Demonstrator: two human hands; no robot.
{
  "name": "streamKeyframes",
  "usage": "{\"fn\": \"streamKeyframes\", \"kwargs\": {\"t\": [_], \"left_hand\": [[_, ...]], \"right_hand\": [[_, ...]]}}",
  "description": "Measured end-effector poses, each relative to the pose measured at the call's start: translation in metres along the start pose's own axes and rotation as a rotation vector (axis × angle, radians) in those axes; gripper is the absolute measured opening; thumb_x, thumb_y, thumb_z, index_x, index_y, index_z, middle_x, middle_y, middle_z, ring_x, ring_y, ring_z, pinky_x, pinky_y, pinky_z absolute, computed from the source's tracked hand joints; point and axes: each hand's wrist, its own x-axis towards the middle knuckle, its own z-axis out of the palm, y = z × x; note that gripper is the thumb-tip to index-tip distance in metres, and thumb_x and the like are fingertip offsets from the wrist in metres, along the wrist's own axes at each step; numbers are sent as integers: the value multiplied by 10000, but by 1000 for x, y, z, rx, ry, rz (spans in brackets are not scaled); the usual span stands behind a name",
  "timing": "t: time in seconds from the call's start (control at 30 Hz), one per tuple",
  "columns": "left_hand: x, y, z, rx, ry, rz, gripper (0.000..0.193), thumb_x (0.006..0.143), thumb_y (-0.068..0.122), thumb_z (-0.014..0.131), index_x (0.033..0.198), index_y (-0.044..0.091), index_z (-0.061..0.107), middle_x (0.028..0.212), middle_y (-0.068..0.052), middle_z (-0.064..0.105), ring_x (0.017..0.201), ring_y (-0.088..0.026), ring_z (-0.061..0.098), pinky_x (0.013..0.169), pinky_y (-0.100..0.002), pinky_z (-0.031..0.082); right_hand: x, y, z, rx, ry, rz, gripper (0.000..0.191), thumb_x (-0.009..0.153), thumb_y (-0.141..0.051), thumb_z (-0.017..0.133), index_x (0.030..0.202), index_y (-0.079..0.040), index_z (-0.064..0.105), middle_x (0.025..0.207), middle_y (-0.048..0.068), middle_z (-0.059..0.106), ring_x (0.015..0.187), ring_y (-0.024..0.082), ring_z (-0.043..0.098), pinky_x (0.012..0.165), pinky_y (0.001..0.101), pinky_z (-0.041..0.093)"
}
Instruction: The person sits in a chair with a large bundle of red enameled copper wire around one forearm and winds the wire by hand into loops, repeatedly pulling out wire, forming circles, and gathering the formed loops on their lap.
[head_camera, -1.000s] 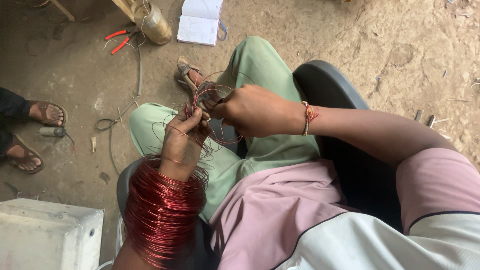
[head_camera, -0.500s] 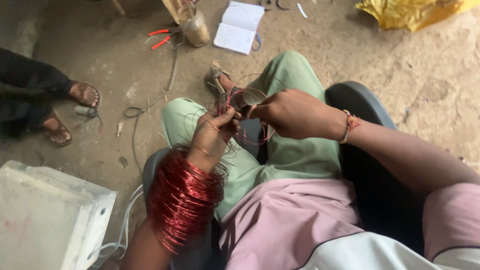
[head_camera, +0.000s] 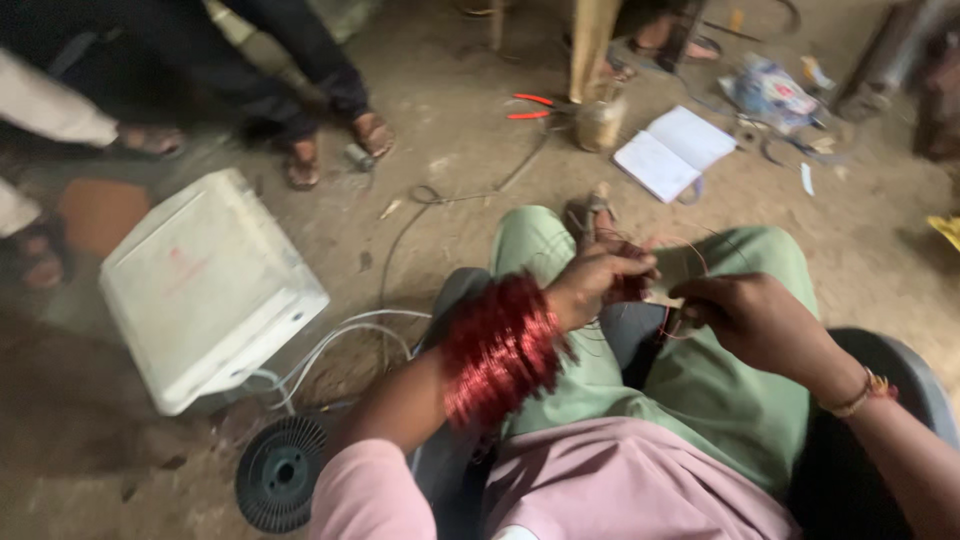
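Note:
A thick coil of red enamelled copper wire (head_camera: 498, 345) sits around my left forearm like a sleeve. My left hand (head_camera: 598, 283) is closed on thin strands of that wire above my lap. My right hand (head_camera: 745, 318) pinches the same thin wire loops (head_camera: 668, 300) just to the right. Both hands hover over my green trousers (head_camera: 700, 390), close together and joined by the strands.
On the dirt floor lie a white plastic box (head_camera: 205, 285) at left, a black ribbed disc (head_camera: 280, 470), white cables (head_camera: 340, 340), red-handled pliers (head_camera: 530, 106), an open notebook (head_camera: 675, 150) and a jar (head_camera: 598, 125). Another person's sandalled feet (head_camera: 330, 145) stand at upper left.
The view has swung left and tilted, bringing the white box and the black disc further in. My hands stay close together on the wire, now slightly more apart.

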Motion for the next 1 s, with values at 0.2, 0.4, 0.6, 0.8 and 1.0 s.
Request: {"fn": "streamKeyframes", "kwargs": {"t": [0.2,0.4,0.6,0.8,1.0], "left_hand": [[17,-11,-24,59,51,-1,128,901,42,744,1003,8,674,838,-99,729,729,-209,725,666,-365,613],[26,-22,-39,10,12,50,122,903,65,751,981,-19,706,839,-119,734,721,-217,730,652,-351,615],[31,-24,-44,36,14,24,154,919,99,749,963,-46,722,836,-135,743,724,-221,728,649,-350,613],[28,-23,-45,47,31,44,161,941,113,742,990,-40,720,877,-143,747,751,-211,739,687,-349,621],[15,-14,-37,88,54,22,158,897,106,763,994,-13,722,893,-140,755,763,-223,748,686,-385,641]], "right_hand": [[0,15,37,-23,20,58,257,846,-69,673,1089,-83,756,853,112,791,750,279,766,703,380,591],[1,32,38,282,130,98,254,917,-14,619,1147,-7,727,914,113,786,819,205,755,757,332,579],[-2,31,42,325,197,285,236,989,-10,610,1190,45,722,945,131,780,862,195,730,812,325,556],[-1,43,60,399,145,298,243,994,-74,617,1185,34,722,941,134,747,841,192,727,807,324,549],[-4,46,74,336,158,319,290,964,-158,665,1177,27,734,956,135,801,875,196,719,809,324,529]]}}
